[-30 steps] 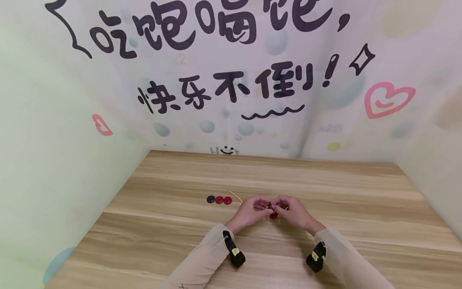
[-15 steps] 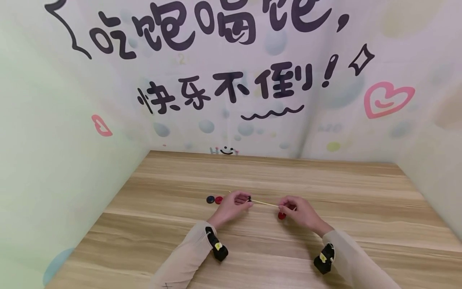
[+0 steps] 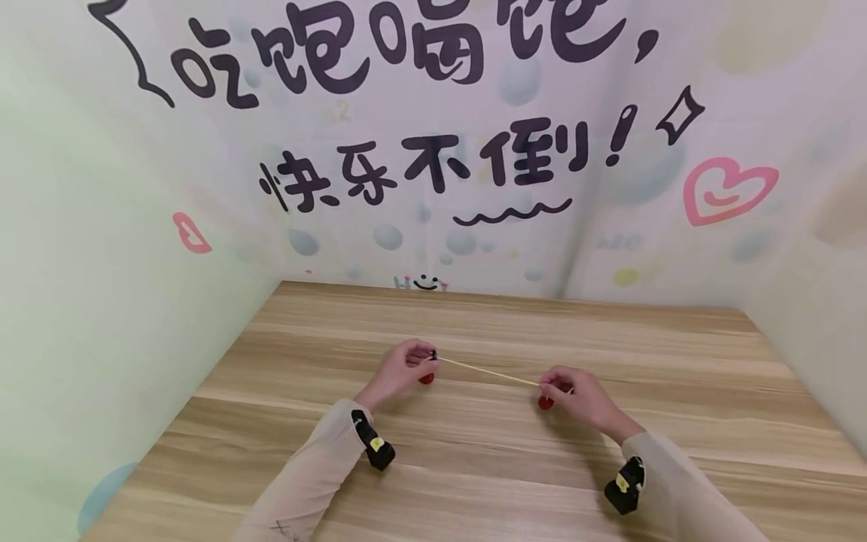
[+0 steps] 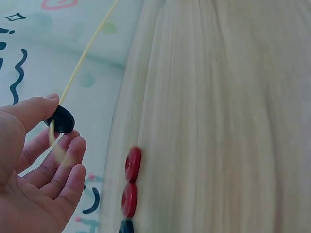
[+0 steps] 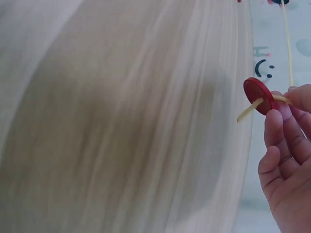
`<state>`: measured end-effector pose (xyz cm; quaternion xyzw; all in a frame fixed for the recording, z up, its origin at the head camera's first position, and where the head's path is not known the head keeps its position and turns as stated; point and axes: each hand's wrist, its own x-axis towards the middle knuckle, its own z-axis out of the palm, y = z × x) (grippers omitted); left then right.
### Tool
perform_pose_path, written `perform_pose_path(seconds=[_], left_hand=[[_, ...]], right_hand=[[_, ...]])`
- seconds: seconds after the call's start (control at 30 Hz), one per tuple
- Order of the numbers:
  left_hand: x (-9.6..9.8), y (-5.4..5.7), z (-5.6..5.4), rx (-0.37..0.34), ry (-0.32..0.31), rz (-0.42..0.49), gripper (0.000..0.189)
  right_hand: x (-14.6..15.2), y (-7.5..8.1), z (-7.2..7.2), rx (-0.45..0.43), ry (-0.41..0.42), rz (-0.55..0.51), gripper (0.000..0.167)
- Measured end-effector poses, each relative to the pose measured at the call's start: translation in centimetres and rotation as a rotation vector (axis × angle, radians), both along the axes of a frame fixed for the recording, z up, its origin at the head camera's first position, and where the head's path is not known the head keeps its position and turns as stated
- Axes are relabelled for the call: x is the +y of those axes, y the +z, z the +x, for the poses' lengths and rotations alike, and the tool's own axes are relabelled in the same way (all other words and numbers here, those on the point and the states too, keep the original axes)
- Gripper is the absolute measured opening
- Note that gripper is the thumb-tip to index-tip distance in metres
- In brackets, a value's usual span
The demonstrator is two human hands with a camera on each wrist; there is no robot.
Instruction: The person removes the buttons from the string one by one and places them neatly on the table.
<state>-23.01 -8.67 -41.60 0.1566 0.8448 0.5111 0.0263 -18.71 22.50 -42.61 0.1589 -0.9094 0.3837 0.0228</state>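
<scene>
A thin yellow cord [image 3: 488,369] stretches taut between the two hands above the table. At its left end, my left hand [image 3: 398,370] pinches a black button [image 4: 64,120] between thumb and fingers; the cord passes through this button, and a blurred tail hangs behind it. My right hand [image 3: 581,395] pinches the cord beside a red button [image 5: 256,94]. That red button is threaded on the cord, with a short end [image 5: 249,110] sticking out on its far side.
Below the left hand, two red buttons lie in a row on the wooden table, the upper red button [image 4: 132,164] touching the lower red button [image 4: 129,200]. A dark button [image 4: 126,227] follows at the frame's edge. A printed cloth wall [image 3: 366,248] stands behind.
From close together, the hands have moved apart. My left hand went left with the black button, now over the row of buttons; my right hand shifted slightly right. More cord shows between them.
</scene>
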Motion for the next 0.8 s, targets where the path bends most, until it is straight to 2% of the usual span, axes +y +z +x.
perform_pose_path(seconds=[0.13,0.33,0.67,0.8], left_hand=[[-1.3,0.0,0.0,-0.018,0.044,-0.007,0.028],[-2.7,-0.1,-0.2,-0.009,0.043,0.001,0.031],[-5.2,-0.4,-0.5,0.002,0.090,-0.058,0.030],[-6.4,-0.8,-0.7,-0.019,0.115,-0.081,0.030]], right_hand=[[0.4,-0.1,-0.1,0.008,-0.005,0.013,0.006],[0.9,-0.1,0.1,0.028,-0.007,0.011,0.007],[1.5,-0.4,0.4,0.043,-0.025,-0.006,0.004],[1.4,-0.4,0.4,0.029,-0.019,-0.006,0.004]])
